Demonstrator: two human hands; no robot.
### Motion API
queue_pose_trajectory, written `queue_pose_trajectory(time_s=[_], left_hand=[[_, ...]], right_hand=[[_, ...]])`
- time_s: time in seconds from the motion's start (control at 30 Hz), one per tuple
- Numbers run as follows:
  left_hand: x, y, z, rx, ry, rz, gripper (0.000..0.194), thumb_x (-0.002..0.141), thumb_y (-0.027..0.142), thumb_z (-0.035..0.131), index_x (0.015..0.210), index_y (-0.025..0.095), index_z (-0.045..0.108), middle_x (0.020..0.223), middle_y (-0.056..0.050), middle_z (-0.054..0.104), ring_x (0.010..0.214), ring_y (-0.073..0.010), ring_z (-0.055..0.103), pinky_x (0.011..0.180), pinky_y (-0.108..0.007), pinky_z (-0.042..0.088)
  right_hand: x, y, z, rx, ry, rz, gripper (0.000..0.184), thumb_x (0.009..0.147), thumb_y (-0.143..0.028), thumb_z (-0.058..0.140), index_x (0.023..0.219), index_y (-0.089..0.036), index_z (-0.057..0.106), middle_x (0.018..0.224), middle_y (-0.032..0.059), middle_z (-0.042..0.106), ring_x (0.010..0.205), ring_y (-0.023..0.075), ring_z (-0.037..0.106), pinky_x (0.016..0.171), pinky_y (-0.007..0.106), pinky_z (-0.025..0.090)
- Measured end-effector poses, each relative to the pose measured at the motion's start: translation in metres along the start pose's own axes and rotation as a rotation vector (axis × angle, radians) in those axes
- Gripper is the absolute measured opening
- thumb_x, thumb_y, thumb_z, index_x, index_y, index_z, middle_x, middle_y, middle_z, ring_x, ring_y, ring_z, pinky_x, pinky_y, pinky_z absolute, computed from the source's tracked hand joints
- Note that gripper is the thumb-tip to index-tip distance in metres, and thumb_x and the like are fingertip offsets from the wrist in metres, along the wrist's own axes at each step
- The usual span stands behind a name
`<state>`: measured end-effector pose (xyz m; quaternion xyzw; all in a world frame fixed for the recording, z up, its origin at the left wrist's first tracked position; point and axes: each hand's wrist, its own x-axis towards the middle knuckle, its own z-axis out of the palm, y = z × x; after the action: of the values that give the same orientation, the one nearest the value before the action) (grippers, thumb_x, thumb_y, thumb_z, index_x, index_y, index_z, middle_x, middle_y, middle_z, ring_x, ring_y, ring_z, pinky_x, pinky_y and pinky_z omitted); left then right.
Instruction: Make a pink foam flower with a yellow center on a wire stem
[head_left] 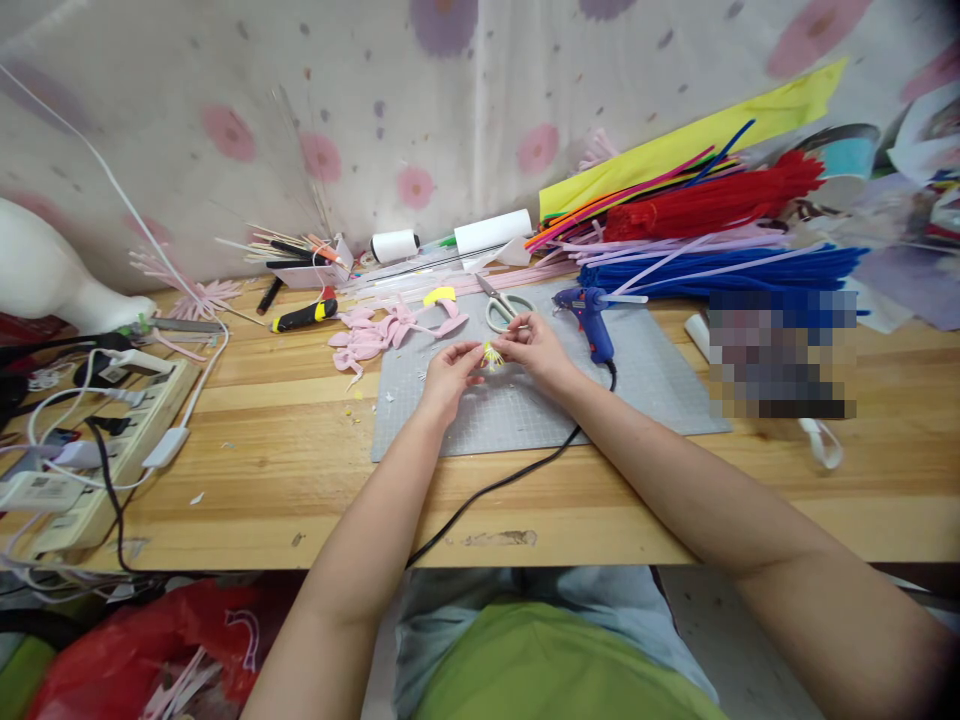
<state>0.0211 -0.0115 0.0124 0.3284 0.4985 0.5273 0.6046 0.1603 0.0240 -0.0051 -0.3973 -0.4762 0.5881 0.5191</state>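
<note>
A pale flowered curtain is hanging behind everything, and the wooden table is stretching across in front of me. On it the grey cutting mat is lying under my hands. Beyond the mat, to the right, a blue bundle of fuzzy stems is resting in front of a red bundle. At the left end a power strip is sitting among tangled cables. Pink petal-shaped pieces are lying in a loose heap, partly over the mat's far left corner.

My left hand is coming in from one side and my right hand from the other, so that my fingertips are nearly meeting. Just beyond my right hand, to its right, the blue glue gun is lying on the mat, its black cord running back toward me. The scissors are lying just past my fingers, and a yellow-and-black knife is resting left of the pink heap.

Smallest of all, the yellow-and-white fringed piece is sitting right between my two grips, above the mat. I am pinching it from both sides, thumbs and fingers drawn together, and its pale fringe is fanning down toward me.
</note>
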Motion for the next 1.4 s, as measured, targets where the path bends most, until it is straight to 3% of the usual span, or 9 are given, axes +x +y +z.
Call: queue_pose_trajectory(time_s=[0.23,0.43,0.63,0.97,1.27,1.4], left_hand=[[-0.0021,0.001,0.0017,0.038,0.05,0.042,0.025,0.06,0.023,0.077,0.077,0.014,0.061,0.069,0.0,0.063,0.065,-0.0103,0.059,0.056,-0.021,0.045],[-0.0015,0.0033,0.0031,-0.05,0.03,-0.043,0.023,0.068,0.033,0.071,0.076,0.014,0.062,0.072,-0.002,0.065,0.063,-0.0098,0.06,0.054,-0.021,0.047],[-0.0003,0.0001,0.0027,-0.002,0.046,-0.002,0.024,0.059,0.02,0.077,0.076,0.013,0.062,0.069,-0.001,0.064,0.062,-0.0098,0.06,0.06,-0.024,0.049],[0.0023,-0.0015,0.0036,-0.03,0.08,-0.006,0.023,0.059,0.018,0.077,0.075,0.012,0.062,0.07,-0.002,0.066,0.062,-0.0098,0.06,0.062,-0.025,0.05],[-0.0005,0.0001,0.003,-0.078,0.051,-0.024,0.021,0.061,0.017,0.077,0.075,0.012,0.063,0.07,-0.001,0.064,0.062,-0.0085,0.06,0.062,-0.023,0.049],[-0.0027,0.005,0.0027,-0.108,0.001,-0.085,0.019,0.068,0.026,0.074,0.074,0.011,0.063,0.071,-0.003,0.065,0.063,-0.0095,0.06,0.062,-0.025,0.05]], right_hand=[[-0.0015,0.0012,0.001,-0.001,-0.018,0.032,0.056,0.049,-0.038,0.082,0.081,-0.024,0.038,0.063,-0.0068,0.058,0.057,0.0107,0.056,0.058,0.027,0.046],[-0.0041,-0.0018,0.002,0.012,-0.008,0.064,0.059,0.047,-0.039,0.083,0.081,-0.023,0.038,0.063,-0.007,0.06,0.058,0.0115,0.058,0.06,0.028,0.047],[-0.0036,0.0001,0.0026,0.032,-0.02,0.054,0.058,0.047,-0.039,0.082,0.081,-0.023,0.038,0.064,-0.0078,0.059,0.057,0.0106,0.057,0.058,0.027,0.046],[-0.0052,-0.0041,0.0018,0.156,-0.09,0.152,0.049,0.053,-0.044,0.08,0.079,-0.022,0.044,0.068,-0.0047,0.06,0.061,0.0101,0.057,0.06,0.026,0.045],[-0.0047,-0.0011,0.0057,0.006,-0.064,0.015,0.052,0.051,-0.039,0.082,0.081,-0.022,0.043,0.065,-0.0066,0.057,0.062,0.0104,0.056,0.061,0.026,0.042],[-0.0026,0.0011,0.0035,0.018,-0.052,0.017,0.051,0.051,-0.036,0.081,0.08,-0.022,0.043,0.063,-0.0073,0.057,0.06,0.0095,0.056,0.061,0.025,0.041]])
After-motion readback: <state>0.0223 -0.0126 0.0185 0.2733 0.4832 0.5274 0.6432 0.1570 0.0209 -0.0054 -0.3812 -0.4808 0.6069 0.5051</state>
